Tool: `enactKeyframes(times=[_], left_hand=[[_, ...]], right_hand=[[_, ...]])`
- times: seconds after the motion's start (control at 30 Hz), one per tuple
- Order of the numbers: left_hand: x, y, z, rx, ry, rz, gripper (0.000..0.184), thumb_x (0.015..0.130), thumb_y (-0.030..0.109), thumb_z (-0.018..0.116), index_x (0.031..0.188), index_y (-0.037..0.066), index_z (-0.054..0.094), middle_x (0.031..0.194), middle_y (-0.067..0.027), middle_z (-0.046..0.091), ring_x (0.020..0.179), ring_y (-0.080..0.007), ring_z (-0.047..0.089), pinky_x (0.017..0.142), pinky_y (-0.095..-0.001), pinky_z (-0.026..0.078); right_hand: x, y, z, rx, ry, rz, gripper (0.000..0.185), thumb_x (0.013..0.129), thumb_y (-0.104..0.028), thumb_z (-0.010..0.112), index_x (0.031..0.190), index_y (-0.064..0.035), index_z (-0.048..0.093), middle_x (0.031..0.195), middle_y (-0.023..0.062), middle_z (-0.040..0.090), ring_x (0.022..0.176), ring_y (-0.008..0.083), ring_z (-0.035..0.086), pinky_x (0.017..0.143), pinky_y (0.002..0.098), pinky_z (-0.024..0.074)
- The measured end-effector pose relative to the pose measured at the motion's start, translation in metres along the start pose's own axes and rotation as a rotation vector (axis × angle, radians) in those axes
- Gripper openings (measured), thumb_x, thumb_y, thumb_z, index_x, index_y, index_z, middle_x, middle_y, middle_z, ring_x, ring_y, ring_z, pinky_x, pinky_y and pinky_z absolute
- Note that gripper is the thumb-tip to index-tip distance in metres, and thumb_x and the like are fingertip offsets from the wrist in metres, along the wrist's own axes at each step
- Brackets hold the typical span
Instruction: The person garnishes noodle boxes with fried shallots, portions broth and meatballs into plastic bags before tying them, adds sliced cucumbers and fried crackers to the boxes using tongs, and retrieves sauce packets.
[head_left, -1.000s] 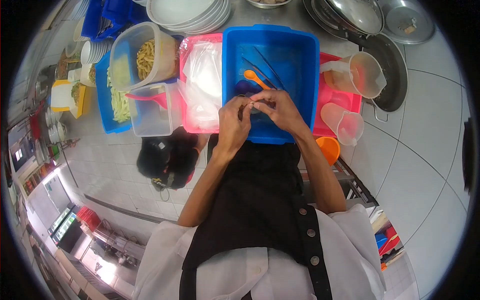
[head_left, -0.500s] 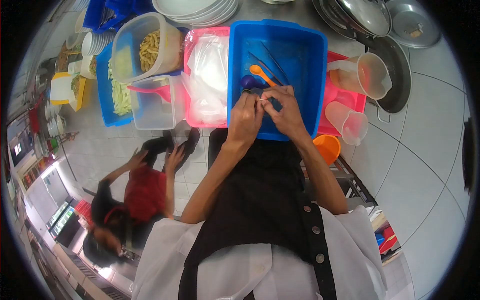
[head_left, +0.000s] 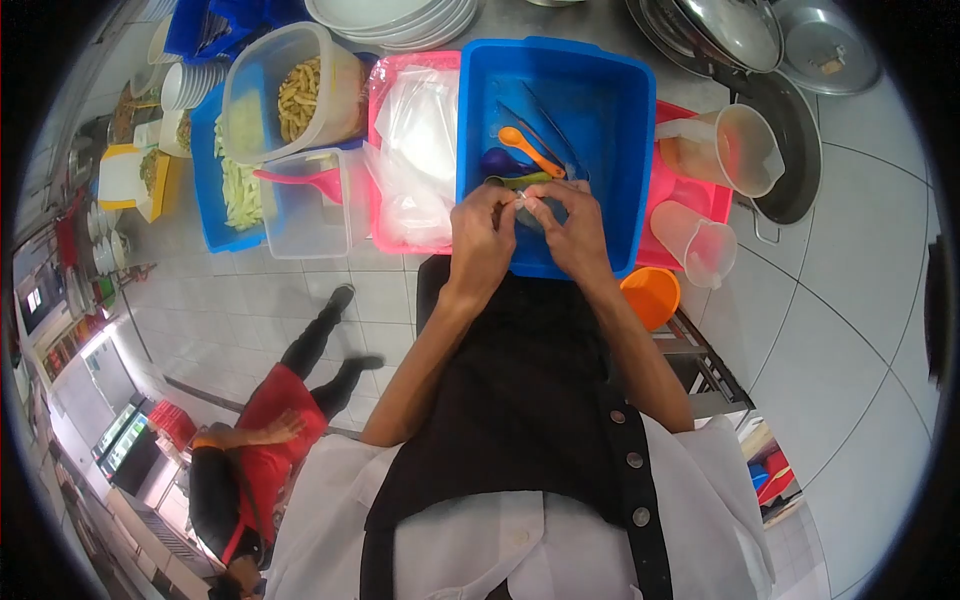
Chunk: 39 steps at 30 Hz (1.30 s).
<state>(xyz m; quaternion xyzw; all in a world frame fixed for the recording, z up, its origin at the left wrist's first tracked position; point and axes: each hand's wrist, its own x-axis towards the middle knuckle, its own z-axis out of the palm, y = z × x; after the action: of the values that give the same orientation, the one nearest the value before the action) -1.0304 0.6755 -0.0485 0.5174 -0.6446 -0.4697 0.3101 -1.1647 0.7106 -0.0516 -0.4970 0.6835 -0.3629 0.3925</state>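
My left hand and my right hand meet over the near part of a blue tub. Both sets of fingertips pinch a small whitish piece of what looks like thin plastic. A greyish, see-through part seems to hang below it, mostly hidden by the fingers. Just beyond the hands, inside the tub, lie an orange spoon, a purple spoon-like utensil, a yellow-green utensil and thin dark utensils.
Left of the tub are a pink tray with white plastic bags, a clear container and a food tub. Right stand two plastic jugs and an orange bowl. A person is at lower left.
My hands have shifted slightly toward me, uncovering the yellow-green utensil and more of the orange spoon. The person at lower left has changed posture and moved, with both legs now stretched apart.
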Motion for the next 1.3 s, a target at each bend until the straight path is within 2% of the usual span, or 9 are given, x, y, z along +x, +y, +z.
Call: enactKeyframes(times=[0.07, 0.17, 0.27, 0.37, 0.43, 0.73, 0.87, 1.13, 1.3], left_hand=[[-0.003, 0.002, 0.000, 0.056, 0.002, 0.084, 0.005, 0.084, -0.005, 0.063, 0.089, -0.006, 0.062, 0.075, -0.0118, 0.061, 0.059, -0.0155, 0.056, 0.054, -0.0272, 0.043], [-0.001, 0.014, -0.007, 0.081, -0.048, 0.040, 0.004, 0.084, -0.004, 0.062, 0.086, -0.007, 0.064, 0.074, -0.0141, 0.062, 0.059, -0.0204, 0.057, 0.054, -0.0306, 0.044], [0.008, 0.002, -0.009, 0.133, -0.067, 0.134, 0.005, 0.084, -0.003, 0.062, 0.085, -0.006, 0.065, 0.073, -0.0168, 0.062, 0.059, -0.0249, 0.058, 0.056, -0.0333, 0.044], [0.011, -0.006, -0.008, 0.116, -0.053, 0.223, 0.006, 0.085, -0.002, 0.061, 0.085, -0.006, 0.065, 0.074, -0.0185, 0.062, 0.060, -0.0270, 0.058, 0.056, -0.0347, 0.044], [0.012, -0.005, -0.009, 0.134, -0.074, 0.154, 0.007, 0.084, -0.001, 0.061, 0.086, -0.006, 0.066, 0.075, -0.0196, 0.063, 0.061, -0.0271, 0.060, 0.056, -0.0349, 0.045], [0.012, -0.002, -0.012, 0.151, -0.123, -0.008, 0.010, 0.086, 0.001, 0.061, 0.087, -0.006, 0.068, 0.071, -0.0187, 0.065, 0.056, -0.0225, 0.059, 0.056, -0.0330, 0.046], [0.011, -0.006, -0.011, 0.147, -0.106, 0.047, 0.009, 0.086, 0.001, 0.061, 0.087, -0.006, 0.067, 0.069, -0.0183, 0.064, 0.055, -0.0222, 0.059, 0.056, -0.0336, 0.046], [0.006, -0.016, -0.013, 0.204, -0.151, 0.213, 0.004, 0.084, -0.004, 0.060, 0.085, -0.006, 0.064, 0.079, -0.0197, 0.063, 0.072, -0.0363, 0.061, 0.064, -0.0384, 0.048], [0.000, -0.018, -0.011, 0.210, -0.176, 0.243, 0.004, 0.085, -0.005, 0.060, 0.087, -0.006, 0.063, 0.082, -0.0197, 0.061, 0.074, -0.0368, 0.061, 0.064, -0.0396, 0.048]], right_hand=[[0.000, -0.006, 0.002, 0.008, 0.085, 0.027, 0.015, 0.084, -0.017, 0.068, 0.092, -0.0037, 0.071, 0.093, 0.0110, 0.070, 0.091, 0.0262, 0.056, 0.088, 0.0363, 0.0387], [0.000, -0.008, 0.001, 0.019, 0.054, 0.049, 0.013, 0.083, -0.013, 0.068, 0.091, -0.0026, 0.071, 0.094, 0.0110, 0.070, 0.091, 0.0251, 0.056, 0.088, 0.0364, 0.0394], [0.000, -0.001, 0.004, 0.022, 0.032, 0.053, 0.014, 0.082, -0.010, 0.069, 0.094, -0.0038, 0.071, 0.094, 0.0101, 0.070, 0.090, 0.0246, 0.056, 0.086, 0.0360, 0.0405], [0.002, 0.004, 0.007, 0.006, 0.101, -0.077, 0.015, 0.081, -0.009, 0.070, 0.095, -0.0048, 0.070, 0.093, 0.0086, 0.070, 0.088, 0.0254, 0.055, 0.084, 0.0355, 0.0413], [0.004, 0.006, 0.007, -0.092, 0.087, -0.254, 0.015, 0.080, -0.010, 0.072, 0.094, -0.0058, 0.068, 0.091, 0.0067, 0.069, 0.088, 0.0259, 0.053, 0.084, 0.0359, 0.0416], [0.009, 0.021, -0.002, -0.230, 0.002, -0.379, 0.016, 0.076, -0.017, 0.076, 0.086, -0.0070, 0.068, 0.095, 0.0050, 0.060, 0.094, 0.0261, 0.049, 0.086, 0.0369, 0.0418], [0.010, 0.021, 0.001, -0.171, 0.008, -0.289, 0.017, 0.075, -0.019, 0.078, 0.086, -0.0079, 0.071, 0.098, 0.0056, 0.059, 0.094, 0.0259, 0.048, 0.086, 0.0365, 0.0416], [0.009, 0.023, 0.004, -0.199, -0.036, -0.163, 0.020, 0.069, -0.019, 0.082, 0.087, -0.0121, 0.076, 0.090, 0.0061, 0.056, 0.089, 0.0252, 0.046, 0.081, 0.0359, 0.0411], [0.009, 0.027, 0.007, -0.217, -0.056, -0.138, 0.021, 0.067, -0.019, 0.082, 0.086, -0.0124, 0.076, 0.087, 0.0067, 0.054, 0.087, 0.0255, 0.046, 0.083, 0.0376, 0.0396]])
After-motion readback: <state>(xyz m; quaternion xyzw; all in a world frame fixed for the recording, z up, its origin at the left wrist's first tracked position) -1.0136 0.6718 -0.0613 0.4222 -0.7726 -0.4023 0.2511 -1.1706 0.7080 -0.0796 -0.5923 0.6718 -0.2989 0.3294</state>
